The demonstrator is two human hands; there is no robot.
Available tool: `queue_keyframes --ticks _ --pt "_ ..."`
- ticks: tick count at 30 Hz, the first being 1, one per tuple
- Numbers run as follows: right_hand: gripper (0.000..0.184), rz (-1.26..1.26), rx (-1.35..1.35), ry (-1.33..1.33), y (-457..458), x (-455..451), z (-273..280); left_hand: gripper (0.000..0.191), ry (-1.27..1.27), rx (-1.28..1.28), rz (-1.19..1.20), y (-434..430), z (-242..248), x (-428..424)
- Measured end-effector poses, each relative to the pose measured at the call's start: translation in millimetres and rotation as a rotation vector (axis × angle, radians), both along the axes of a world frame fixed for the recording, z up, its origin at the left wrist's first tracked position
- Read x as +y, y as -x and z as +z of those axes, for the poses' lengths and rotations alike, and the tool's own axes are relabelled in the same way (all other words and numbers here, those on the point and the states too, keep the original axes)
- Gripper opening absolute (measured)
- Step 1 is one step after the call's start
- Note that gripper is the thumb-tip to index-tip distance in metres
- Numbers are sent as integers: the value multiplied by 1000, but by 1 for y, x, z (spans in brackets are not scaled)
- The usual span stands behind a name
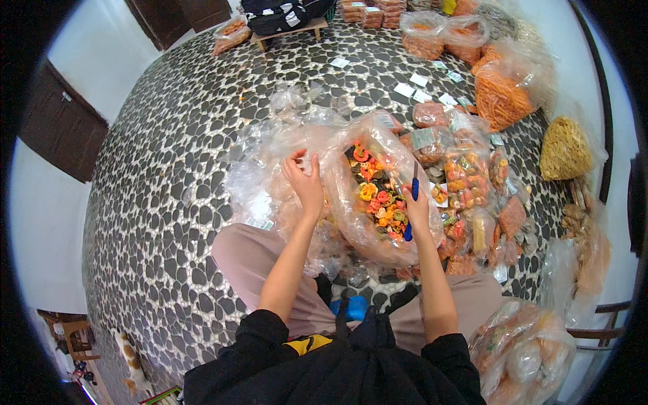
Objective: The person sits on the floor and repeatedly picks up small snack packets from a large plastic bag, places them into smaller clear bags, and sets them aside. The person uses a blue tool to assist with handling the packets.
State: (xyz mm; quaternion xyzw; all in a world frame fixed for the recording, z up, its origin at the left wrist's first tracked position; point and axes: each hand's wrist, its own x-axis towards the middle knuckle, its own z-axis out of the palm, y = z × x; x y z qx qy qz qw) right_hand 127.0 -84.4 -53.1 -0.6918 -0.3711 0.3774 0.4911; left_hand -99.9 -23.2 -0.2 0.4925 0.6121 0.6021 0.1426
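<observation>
My right hand [417,207] is closed around a blue-handled knife [415,188], its narrow blade pointing away from me, over the right rim of a large clear plastic bag [340,177]. Inside the open bag lie many small orange, red, yellow and green flower-shaped pieces [383,202]. My left hand [306,177] is raised at the bag's left, fingers apart and curled, over crumpled clear plastic; nothing plain is held in it. To the right of the large bag lie filled clear packets [463,174] with orange and red contents.
Empty clear bags [253,177] lie left of the large bag. Bulk bags of orange pieces [501,101] line the right wall. White paper slips [404,90] are scattered ahead on the pebble-patterned floor [167,202]. A low wooden bench [288,31] stands at the back; a cat [130,357] is at lower left.
</observation>
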Motion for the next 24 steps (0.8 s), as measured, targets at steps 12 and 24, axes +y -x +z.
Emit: queue_keyframes --ticks 12,24 --pt "24 -536 155 -272 -118 -40 3 42 -47 414 -739 -129 -34 -48" --pt "52 -354 -508 472 -193 -60 -153 22 -35 929 -1127 -214 -127 -51"
